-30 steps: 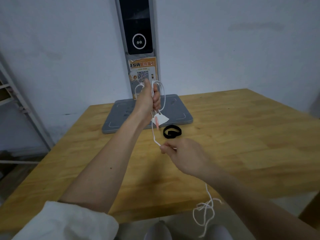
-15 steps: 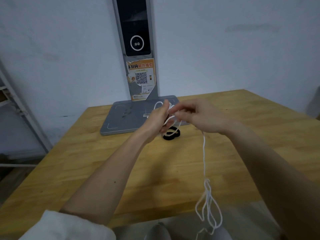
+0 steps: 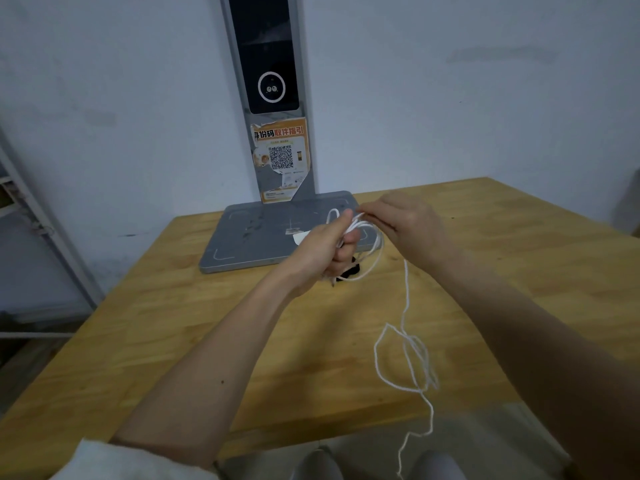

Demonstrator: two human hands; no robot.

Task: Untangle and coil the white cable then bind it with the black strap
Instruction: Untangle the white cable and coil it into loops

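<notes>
My left hand (image 3: 327, 249) is closed around a few loops of the white cable (image 3: 405, 299), held above the wooden table (image 3: 180, 327). My right hand (image 3: 405, 226) pinches the cable just right of those loops, fingertips touching the left hand's coil. From the right hand the cable hangs down in a tangled bunch over the table's front edge and trails past it. The black strap (image 3: 351, 270) lies on the table under my left hand, mostly hidden by it. A white tag shows at the left hand's far side.
A grey flat base (image 3: 249, 237) with an upright pillar (image 3: 277, 98) carrying a dark screen and an orange QR sticker stands at the table's back, against the white wall. A metal shelf frame (image 3: 31, 220) is at the left. My knees show below the table's front edge.
My left hand has come down from in front of the pillar to just above the strap. My right hand rose from the near table to meet it, laying another loop; the hanging tail has shortened.
</notes>
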